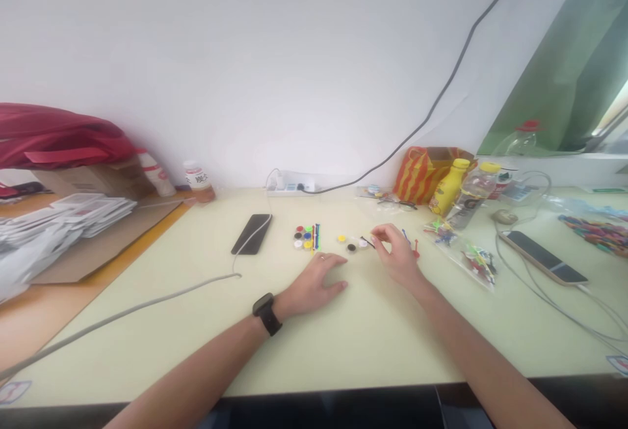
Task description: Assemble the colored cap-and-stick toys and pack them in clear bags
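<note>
My left hand (316, 282) rests palm down on the pale table (343, 337), fingers spread, holding nothing; a black watch sits on its wrist. Just beyond it lies a cluster of small coloured round pieces and sticks (307, 237). My right hand (395, 252) is raised slightly, thumb and fingers pinched on a thin black stick (367, 242). Loose yellow, black and white round pieces (351, 243) lie between the hands. A small red pin (416, 249) and a blue one lie right of my right hand.
A black phone (252, 233) on a grey cable lies left of the pieces. A power strip (290, 184) sits at the wall. Bottles (449, 188), an orange bag, plastic bags of parts (475, 260) and a second phone (542, 257) crowd the right. Boxes and papers lie left.
</note>
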The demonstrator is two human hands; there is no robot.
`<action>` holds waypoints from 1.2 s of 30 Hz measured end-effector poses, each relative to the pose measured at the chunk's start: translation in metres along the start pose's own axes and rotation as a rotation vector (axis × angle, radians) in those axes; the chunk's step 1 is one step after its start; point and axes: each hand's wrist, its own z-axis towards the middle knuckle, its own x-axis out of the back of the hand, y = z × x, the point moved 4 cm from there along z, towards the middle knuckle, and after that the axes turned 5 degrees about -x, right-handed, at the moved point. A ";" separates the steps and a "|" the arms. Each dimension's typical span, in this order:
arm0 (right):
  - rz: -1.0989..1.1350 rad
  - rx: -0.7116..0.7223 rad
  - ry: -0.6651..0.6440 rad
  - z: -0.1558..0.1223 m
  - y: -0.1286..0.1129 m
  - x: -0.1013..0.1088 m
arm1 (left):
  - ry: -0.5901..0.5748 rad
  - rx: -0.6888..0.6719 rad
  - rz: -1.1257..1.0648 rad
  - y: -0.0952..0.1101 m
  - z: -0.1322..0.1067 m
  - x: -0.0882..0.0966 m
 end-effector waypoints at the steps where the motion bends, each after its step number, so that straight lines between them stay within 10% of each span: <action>1: -0.018 0.004 0.021 0.000 -0.002 0.002 | 0.001 0.001 0.003 0.001 0.000 0.000; 12: 0.302 -0.172 -0.054 -0.003 0.004 -0.012 | -0.013 -0.004 0.013 0.001 0.001 -0.001; 36: -0.005 0.012 -0.154 -0.006 0.002 -0.033 | 0.124 0.051 -0.079 -0.006 0.001 0.000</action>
